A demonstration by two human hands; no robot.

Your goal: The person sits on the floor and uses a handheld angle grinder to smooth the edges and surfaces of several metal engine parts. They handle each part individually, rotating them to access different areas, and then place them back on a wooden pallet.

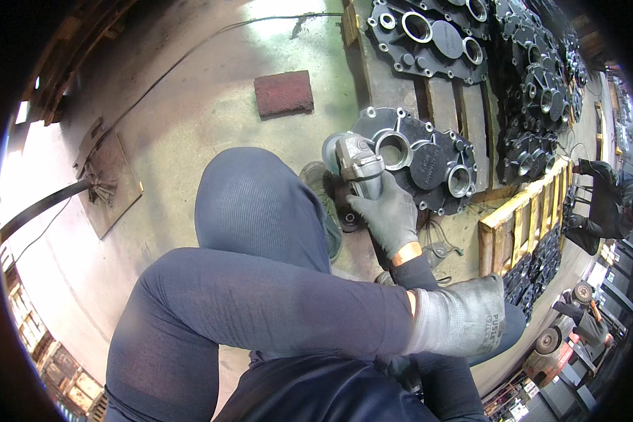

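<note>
My gloved right hand [387, 216] is wrapped round an angle grinder [359, 163] with a grey metal head. The grinder's round disc [333, 151] is at the left edge of a black cast cover plate [427, 166], which has large round bores and bolt holes along its rim. Whether disc and metal touch I cannot tell. My left forearm crosses over to the right, and my left hand [457, 316], in a grey glove, lies over my right arm near the knee. Its fingers are mostly hidden.
Similar black castings [436, 42] lie on a wooden pallet [394, 95], and more stand stacked at right. A reddish-brown block [283, 94] is on the floor near a black cable [190, 58]. A light wooden pallet [517, 221] and a person [605, 200] are at right.
</note>
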